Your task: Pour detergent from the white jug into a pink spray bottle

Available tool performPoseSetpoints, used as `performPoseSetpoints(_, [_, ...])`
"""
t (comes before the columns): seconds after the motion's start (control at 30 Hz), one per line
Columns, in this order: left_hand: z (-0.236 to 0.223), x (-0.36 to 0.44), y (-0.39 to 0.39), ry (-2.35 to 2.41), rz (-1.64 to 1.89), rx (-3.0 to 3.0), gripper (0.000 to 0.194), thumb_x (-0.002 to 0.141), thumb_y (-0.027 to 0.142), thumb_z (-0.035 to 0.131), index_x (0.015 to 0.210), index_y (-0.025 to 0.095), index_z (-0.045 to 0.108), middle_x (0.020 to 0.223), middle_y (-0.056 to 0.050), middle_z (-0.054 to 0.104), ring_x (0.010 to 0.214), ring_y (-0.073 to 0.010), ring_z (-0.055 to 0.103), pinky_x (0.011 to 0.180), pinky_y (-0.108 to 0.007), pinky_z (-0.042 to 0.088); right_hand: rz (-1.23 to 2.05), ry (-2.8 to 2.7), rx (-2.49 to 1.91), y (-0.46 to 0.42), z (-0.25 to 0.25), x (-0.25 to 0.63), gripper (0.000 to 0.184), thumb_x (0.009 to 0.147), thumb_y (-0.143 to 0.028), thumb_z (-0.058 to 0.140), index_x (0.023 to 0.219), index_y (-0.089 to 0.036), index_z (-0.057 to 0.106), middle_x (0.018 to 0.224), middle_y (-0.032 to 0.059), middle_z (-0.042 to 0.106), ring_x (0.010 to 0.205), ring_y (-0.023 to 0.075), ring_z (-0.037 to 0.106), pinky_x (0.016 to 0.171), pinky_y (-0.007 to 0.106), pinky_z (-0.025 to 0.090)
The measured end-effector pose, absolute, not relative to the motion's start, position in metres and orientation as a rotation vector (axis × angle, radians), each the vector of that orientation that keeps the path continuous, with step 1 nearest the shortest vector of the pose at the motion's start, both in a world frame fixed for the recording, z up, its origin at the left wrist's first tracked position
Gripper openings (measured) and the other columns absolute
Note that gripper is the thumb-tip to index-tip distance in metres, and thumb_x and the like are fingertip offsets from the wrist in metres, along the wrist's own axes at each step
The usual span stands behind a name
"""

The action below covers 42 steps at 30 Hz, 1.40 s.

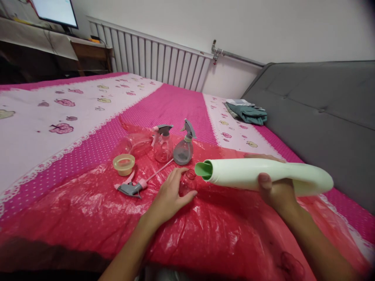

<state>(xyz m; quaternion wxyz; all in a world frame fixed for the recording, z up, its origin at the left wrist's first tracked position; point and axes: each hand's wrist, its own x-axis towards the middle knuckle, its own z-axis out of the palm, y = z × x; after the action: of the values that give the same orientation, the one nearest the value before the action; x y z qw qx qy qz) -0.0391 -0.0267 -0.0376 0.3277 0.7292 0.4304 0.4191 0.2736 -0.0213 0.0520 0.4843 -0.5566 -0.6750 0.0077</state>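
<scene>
My right hand grips a large pale green bottle, held on its side with its green spout pointing left. The spout sits just above a small clear bottle standing open on the red plastic sheet. My left hand is curled round that small bottle and steadies it. A detached spray head with a pink tube lies just left of my left hand.
A grey spray bottle, a clear pink spray bottle and a clear bottle lying on its side sit behind. A beige lid lies at left. Folded clothes rest by the grey headboard. A radiator lines the wall.
</scene>
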Motion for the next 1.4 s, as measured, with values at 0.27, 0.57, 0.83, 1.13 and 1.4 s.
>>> performPoseSetpoints(0.27, [-0.037, -0.039, -0.027, 1.127, 1.101, 1.913, 0.052, 0.096, 0.033, 0.073, 0.143, 0.027, 0.053, 0.142, -0.012, 0.066, 0.135, -0.0348, 0.064, 0.119, -0.056, 0.049, -0.141, -1.853, -1.368, -0.017, 0.05, 0.279, 0.083, 0.087, -0.094, 0.033, 0.102, -0.027, 0.079, 0.1, 0.0126, 0.074, 0.101, 0.0362, 0.064, 0.112, 0.062, 0.043])
performPoseSetpoints(0.57, [-0.037, -0.039, -0.027, 1.127, 1.085, 1.915, 0.053, 0.096, 0.034, 0.073, 0.144, 0.026, 0.051, 0.143, -0.012, 0.065, 0.136, -0.0352, 0.064, 0.119, -0.057, 0.049, -0.271, -1.913, -1.346, -0.018, 0.057, 0.278, 0.078, 0.089, -0.09, 0.033, 0.101, -0.028, 0.078, 0.097, 0.0087, 0.073, 0.093, 0.0307, 0.063, 0.099, 0.055, 0.044])
performPoseSetpoints(0.83, [-0.038, -0.039, -0.027, 1.134, 1.076, 1.922, 0.053, 0.097, 0.035, 0.072, 0.144, 0.025, 0.051, 0.143, -0.012, 0.065, 0.136, -0.0351, 0.063, 0.119, -0.056, 0.049, -0.288, -1.944, -1.319, -0.017, 0.06, 0.278, 0.079, 0.092, -0.09, 0.03, 0.103, -0.028, 0.077, 0.094, 0.0082, 0.073, 0.089, 0.0307, 0.065, 0.092, 0.053, 0.044])
performPoseSetpoints(1.13, [-0.037, -0.039, -0.028, 1.137, 1.075, 1.93, 0.052, 0.096, 0.034, 0.072, 0.143, 0.024, 0.051, 0.142, -0.012, 0.065, 0.135, -0.0348, 0.064, 0.118, -0.056, 0.05, -0.377, -2.075, -1.361, -0.023, 0.068, 0.279, 0.075, 0.099, -0.084, 0.025, 0.112, -0.027, 0.073, 0.106, 0.0119, 0.074, 0.099, 0.0354, 0.067, 0.094, 0.057, 0.048])
performPoseSetpoints(1.4, [-0.036, -0.039, -0.028, 1.134, 1.087, 1.931, 0.051, 0.096, 0.034, 0.074, 0.142, 0.025, 0.053, 0.141, -0.012, 0.066, 0.134, -0.035, 0.065, 0.116, -0.056, 0.051, -0.401, -2.119, -1.352, -0.023, 0.068, 0.281, 0.074, 0.101, -0.081, 0.022, 0.115, -0.027, 0.071, 0.108, 0.0119, 0.074, 0.101, 0.0361, 0.067, 0.093, 0.057, 0.045])
